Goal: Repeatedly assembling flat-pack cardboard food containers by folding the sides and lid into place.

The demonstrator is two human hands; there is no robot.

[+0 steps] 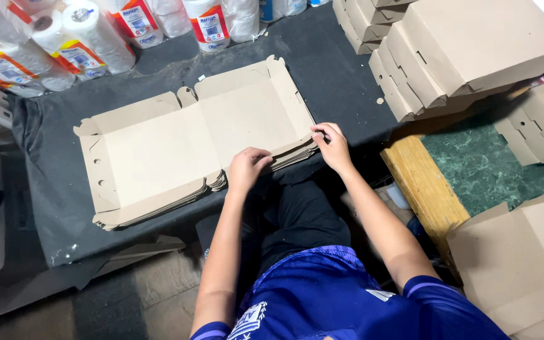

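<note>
A stack of flat, unfolded brown cardboard box blanks [177,145] lies on a dark grey cloth-covered table [51,189]. My left hand [247,167] rests on the near edge of the stack, fingers curled onto the top sheet's flap. My right hand [331,143] pinches the near right corner of the top blank. Both arms reach forward from a blue shirt over dark trousers.
Several folded cardboard boxes [467,50] are stacked at the upper right. Wrapped paper rolls [96,34] line the table's far edge. More cardboard blanks [524,258] lie at the right beside a green surface with a wooden edge [420,182].
</note>
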